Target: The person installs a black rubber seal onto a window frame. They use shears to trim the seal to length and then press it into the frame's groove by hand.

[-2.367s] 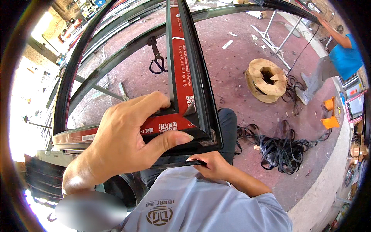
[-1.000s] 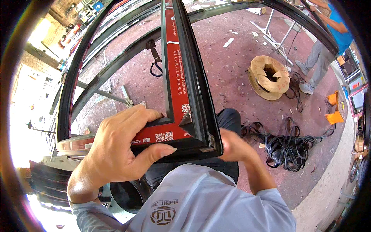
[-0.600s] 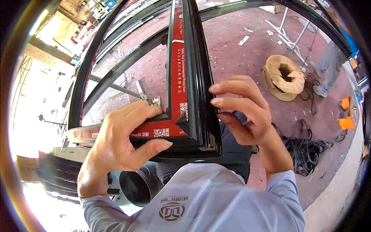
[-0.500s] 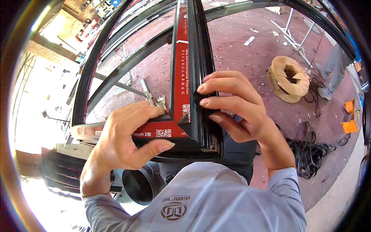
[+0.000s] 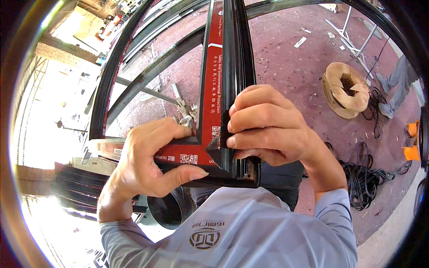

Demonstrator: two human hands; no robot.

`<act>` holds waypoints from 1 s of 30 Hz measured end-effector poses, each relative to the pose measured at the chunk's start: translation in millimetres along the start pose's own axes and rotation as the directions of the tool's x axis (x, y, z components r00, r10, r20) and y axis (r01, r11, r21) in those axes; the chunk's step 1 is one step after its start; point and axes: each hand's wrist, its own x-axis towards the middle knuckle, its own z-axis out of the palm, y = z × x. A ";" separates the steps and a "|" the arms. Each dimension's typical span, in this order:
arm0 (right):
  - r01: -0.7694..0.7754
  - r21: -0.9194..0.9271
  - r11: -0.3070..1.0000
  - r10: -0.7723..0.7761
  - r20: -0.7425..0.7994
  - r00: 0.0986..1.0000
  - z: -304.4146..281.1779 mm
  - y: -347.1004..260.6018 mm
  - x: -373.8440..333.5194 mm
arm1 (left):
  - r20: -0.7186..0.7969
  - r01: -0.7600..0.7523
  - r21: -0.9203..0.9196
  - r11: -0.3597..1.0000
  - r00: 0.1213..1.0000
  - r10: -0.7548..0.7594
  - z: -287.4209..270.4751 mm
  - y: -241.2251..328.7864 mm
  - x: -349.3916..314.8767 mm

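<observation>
A black metal frame, like a window or door frame, has red printed protective film (image 5: 208, 94) on its face, and its near right corner is in front of me. My left hand (image 5: 149, 156) grips the near bar, fingers over the inner edge and thumb along the near edge. My right hand (image 5: 270, 127) is closed over the black ridged outer edge (image 5: 237, 58) of the right bar, just above the corner. The fingertips press against that edge. Whether a separate strip lies under them cannot be made out. A dark triangular flap (image 5: 217, 149) shows at the mitred corner.
A wooden spool (image 5: 336, 89) lies on the reddish floor at right, near another person's legs (image 5: 395, 85). A heap of black strip or cable (image 5: 362, 178) lies nearer. Pale metal legs (image 5: 357, 38) stand at far right. A dark round bin (image 5: 165, 207) is below the frame.
My right fingers have curled further over the outer edge, nearer together. My left hand keeps its grip on the near bar. The whole view has shifted slightly.
</observation>
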 end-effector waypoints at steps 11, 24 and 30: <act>-0.015 0.112 0.994 0.022 -0.063 0.998 10.8 6.4 -6.0 | -0.047 -0.045 0.037 0.998 0.998 0.047 3.6 0.3 0.9; -0.024 0.106 0.994 0.030 -0.058 0.998 14.6 -0.6 -9.4 | -0.030 -0.057 0.044 0.997 0.998 0.058 2.5 0.0 2.5; -0.001 0.135 0.991 0.011 -0.080 0.997 18.9 -2.9 -9.7 | -0.033 -0.051 0.062 0.997 0.998 0.053 1.5 2.6 0.9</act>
